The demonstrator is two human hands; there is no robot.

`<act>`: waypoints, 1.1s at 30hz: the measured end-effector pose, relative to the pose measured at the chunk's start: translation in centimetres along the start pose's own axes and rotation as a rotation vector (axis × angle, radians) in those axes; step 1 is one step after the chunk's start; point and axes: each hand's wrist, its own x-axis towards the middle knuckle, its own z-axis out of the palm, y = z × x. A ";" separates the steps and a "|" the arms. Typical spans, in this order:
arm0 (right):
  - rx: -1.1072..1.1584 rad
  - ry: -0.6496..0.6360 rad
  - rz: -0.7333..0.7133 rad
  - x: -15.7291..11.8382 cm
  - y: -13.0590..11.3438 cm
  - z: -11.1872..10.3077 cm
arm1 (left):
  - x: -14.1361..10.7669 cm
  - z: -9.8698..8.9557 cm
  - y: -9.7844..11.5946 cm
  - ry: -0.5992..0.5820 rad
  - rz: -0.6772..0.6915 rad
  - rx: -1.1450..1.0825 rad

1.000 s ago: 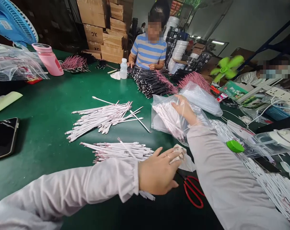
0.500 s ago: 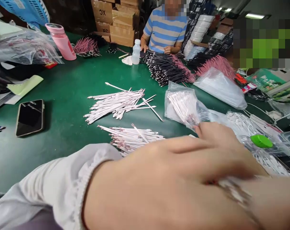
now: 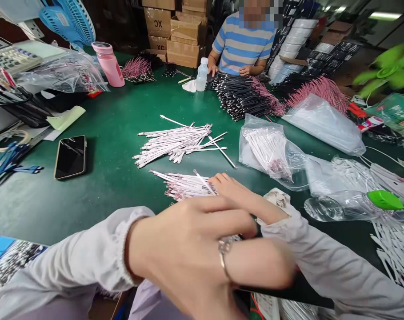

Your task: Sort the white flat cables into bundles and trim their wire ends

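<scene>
**Right hand (image 3: 233,191) has gone from the bag (image 3: 246,153) to the near pile of white cables (image 3: 185,183)**

The right hand was down by the bag's corner; now its fingertips are at the right end of the near pile. That means the bag lies free of both hands, and the near pile is the one being reached.

The green worktop (image 3: 122,186) is the biggest thing here. Its near edge runs under the left sleeve (image 3: 98,249), and green top shows between the phone (image 3: 70,158) and both piles. There is less room on the right, where the bag and the bottle with a green cap (image 3: 348,206) lie.

The left hand (image 3: 188,249) looks very big, close to the camera, with its fingers bent. I can't tell if it holds something. The right hand is bent too, but its grip can't be seen well; it may just be touching the cables.

The far pile of white cables (image 3: 175,144) lies just past the near one. One loose cable (image 3: 223,153) lies between it and the bag. Smallest is the ring (image 3: 224,258) on the left hand.
</scene>
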 end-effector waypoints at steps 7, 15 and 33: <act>0.015 -0.153 -0.061 1.3 -0.3 0.2 | -6.1 7.0 -2.7 -0.214 0.074 0.146; 0.053 -0.250 0.171 -0.3 0.1 -2.1 | -6.6 8.8 -4.1 -0.306 0.035 0.125; -0.292 -0.334 0.282 -5.5 0.7 -6.5 | -7.9 6.5 -9.5 -0.263 -0.475 0.300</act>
